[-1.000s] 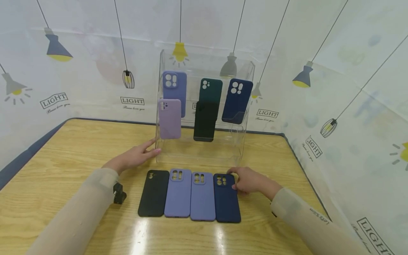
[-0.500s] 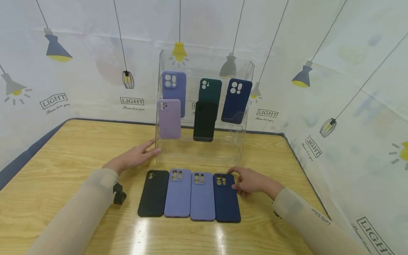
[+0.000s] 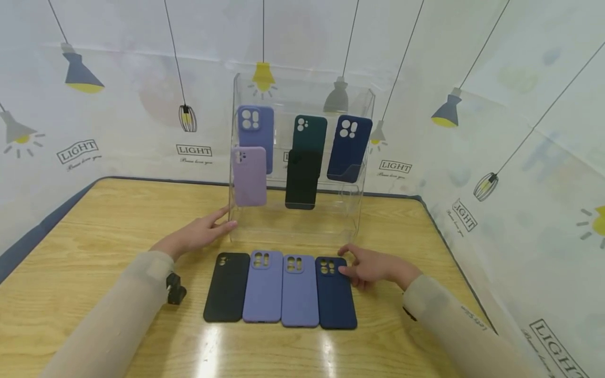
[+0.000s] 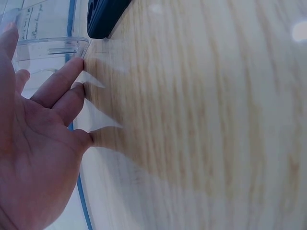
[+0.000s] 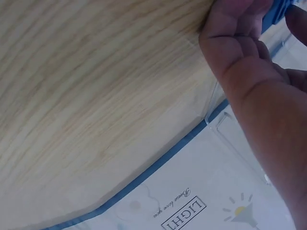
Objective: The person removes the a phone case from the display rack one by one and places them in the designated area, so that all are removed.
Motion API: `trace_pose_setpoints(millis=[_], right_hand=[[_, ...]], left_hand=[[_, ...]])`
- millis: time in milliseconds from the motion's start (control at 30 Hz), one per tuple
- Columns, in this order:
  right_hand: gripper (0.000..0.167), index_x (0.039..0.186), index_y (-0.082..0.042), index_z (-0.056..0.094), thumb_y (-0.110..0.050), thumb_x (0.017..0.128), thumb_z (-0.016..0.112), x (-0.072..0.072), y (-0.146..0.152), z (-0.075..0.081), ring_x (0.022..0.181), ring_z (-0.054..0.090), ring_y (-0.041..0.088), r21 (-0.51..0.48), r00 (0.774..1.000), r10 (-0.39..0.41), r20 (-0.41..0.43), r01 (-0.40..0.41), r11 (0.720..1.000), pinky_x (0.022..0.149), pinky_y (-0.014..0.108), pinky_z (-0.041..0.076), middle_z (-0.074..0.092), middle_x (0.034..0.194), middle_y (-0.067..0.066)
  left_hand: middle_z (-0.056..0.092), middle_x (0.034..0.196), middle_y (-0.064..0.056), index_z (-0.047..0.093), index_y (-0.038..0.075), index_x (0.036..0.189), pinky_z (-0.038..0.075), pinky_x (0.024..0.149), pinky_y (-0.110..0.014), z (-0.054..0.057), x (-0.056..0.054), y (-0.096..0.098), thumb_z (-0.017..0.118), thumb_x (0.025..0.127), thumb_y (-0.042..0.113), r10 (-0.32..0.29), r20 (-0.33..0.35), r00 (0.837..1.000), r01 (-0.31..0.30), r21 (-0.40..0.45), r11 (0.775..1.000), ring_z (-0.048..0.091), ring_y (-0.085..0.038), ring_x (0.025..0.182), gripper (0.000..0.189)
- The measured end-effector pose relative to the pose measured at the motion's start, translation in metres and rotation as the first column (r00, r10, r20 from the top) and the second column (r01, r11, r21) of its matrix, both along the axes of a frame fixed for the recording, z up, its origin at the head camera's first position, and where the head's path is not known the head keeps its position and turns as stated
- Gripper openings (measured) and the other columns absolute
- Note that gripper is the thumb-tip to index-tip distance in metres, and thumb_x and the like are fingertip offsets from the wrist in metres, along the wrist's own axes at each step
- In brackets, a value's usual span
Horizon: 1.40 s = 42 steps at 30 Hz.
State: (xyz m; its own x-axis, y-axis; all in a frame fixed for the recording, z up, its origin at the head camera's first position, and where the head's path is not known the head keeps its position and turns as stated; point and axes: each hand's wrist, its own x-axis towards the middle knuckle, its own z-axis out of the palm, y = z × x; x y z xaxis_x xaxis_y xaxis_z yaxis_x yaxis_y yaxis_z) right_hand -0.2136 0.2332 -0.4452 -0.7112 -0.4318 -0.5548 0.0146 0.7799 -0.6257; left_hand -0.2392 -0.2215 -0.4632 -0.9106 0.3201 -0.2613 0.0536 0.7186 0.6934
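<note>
A clear acrylic stand (image 3: 283, 236) holds several phone cases. In the head view my left hand (image 3: 200, 233) is at its lower left side, thumb in front and fingers along the edge; the left wrist view shows that hand's (image 4: 43, 129) fingers extended. In front lie a black case (image 3: 227, 289), two lavender cases (image 3: 263, 289) and a navy case (image 3: 336, 299), flat in a row. My right hand (image 3: 373, 265) is at the navy case's upper right corner, its thumb over the case beside the camera cutouts, index finger just beyond the top edge, other fingers bent beside it.
On the stand are a blue-violet case (image 3: 257, 131), a pink-lilac case (image 3: 250, 178), a green case (image 3: 312, 128), a black case (image 3: 302, 181) and another navy case (image 3: 350, 147). Behind the wooden table (image 3: 85, 252) hangs a lamp-patterned sheet (image 3: 142, 68).
My right thumb has slid left from the navy case's edge onto its face, and the index finger has lifted slightly. My left hand stays at the stand; the cases have not visibly moved.
</note>
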Motion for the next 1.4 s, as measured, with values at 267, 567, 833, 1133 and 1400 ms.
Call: trace_pose_setpoints(millis=[267,567,833,1133,1400], right_hand=[[0.060,0.158,-0.016,0.036,-0.038,0.109,0.061,0.000,-0.009,0.005,0.066,0.064,0.019,0.049,0.999,0.021,-0.044,-0.018,0.999,0.062,0.032,0.056,0.068,0.080,0.008],[0.063,0.161,-0.018,0.033,-0.042,0.110,0.060,-0.003,-0.021,0.012,0.062,0.063,0.018,0.137,0.993,0.102,-0.061,-0.093,0.986,0.060,0.031,0.056,0.067,0.075,0.007],[0.064,0.163,-0.021,0.031,-0.043,0.110,0.059,-0.003,-0.027,0.011,0.058,0.057,0.018,0.161,0.992,0.109,-0.058,-0.098,0.982,0.057,0.031,0.051,0.065,0.083,0.009],[0.065,0.163,-0.024,0.031,-0.045,0.109,0.061,0.001,-0.026,0.003,0.059,0.057,0.020,0.171,0.994,0.097,-0.056,-0.086,0.982,0.057,0.032,0.055,0.065,0.112,0.016],[0.069,0.165,-0.026,0.027,-0.047,0.108,0.061,-0.004,-0.023,0.002,0.062,0.060,0.020,0.147,0.998,0.062,0.003,-0.062,0.987,0.060,0.033,0.059,0.065,0.092,0.012]], left_hand=[[0.037,0.168,-0.030,0.004,0.028,0.174,0.027,0.125,-0.075,0.007,0.004,-0.003,0.036,0.107,0.073,0.004,-0.008,1.000,-0.005,-0.014,1.000,0.034,-0.058,0.154,0.087],[0.035,0.169,-0.030,0.007,0.029,0.173,0.025,0.126,-0.075,0.006,0.002,-0.007,0.037,0.106,0.075,0.011,-0.034,0.999,-0.011,0.000,1.000,0.032,-0.057,0.155,0.087],[0.043,0.163,-0.032,0.009,0.028,0.173,0.031,0.124,-0.074,0.008,0.001,-0.006,0.037,0.107,0.073,0.019,-0.042,0.999,-0.020,-0.025,0.999,0.042,-0.057,0.150,0.085],[0.041,0.164,-0.032,0.012,0.024,0.173,0.026,0.127,-0.072,0.004,0.003,0.000,0.038,0.108,0.070,0.004,-0.062,0.998,-0.005,-0.022,1.000,0.037,-0.057,0.153,0.084],[0.036,0.167,-0.030,0.011,0.025,0.173,0.024,0.127,-0.073,0.000,0.002,0.001,0.037,0.108,0.070,0.000,-0.059,0.998,-0.001,-0.021,1.000,0.032,-0.057,0.155,0.084]])
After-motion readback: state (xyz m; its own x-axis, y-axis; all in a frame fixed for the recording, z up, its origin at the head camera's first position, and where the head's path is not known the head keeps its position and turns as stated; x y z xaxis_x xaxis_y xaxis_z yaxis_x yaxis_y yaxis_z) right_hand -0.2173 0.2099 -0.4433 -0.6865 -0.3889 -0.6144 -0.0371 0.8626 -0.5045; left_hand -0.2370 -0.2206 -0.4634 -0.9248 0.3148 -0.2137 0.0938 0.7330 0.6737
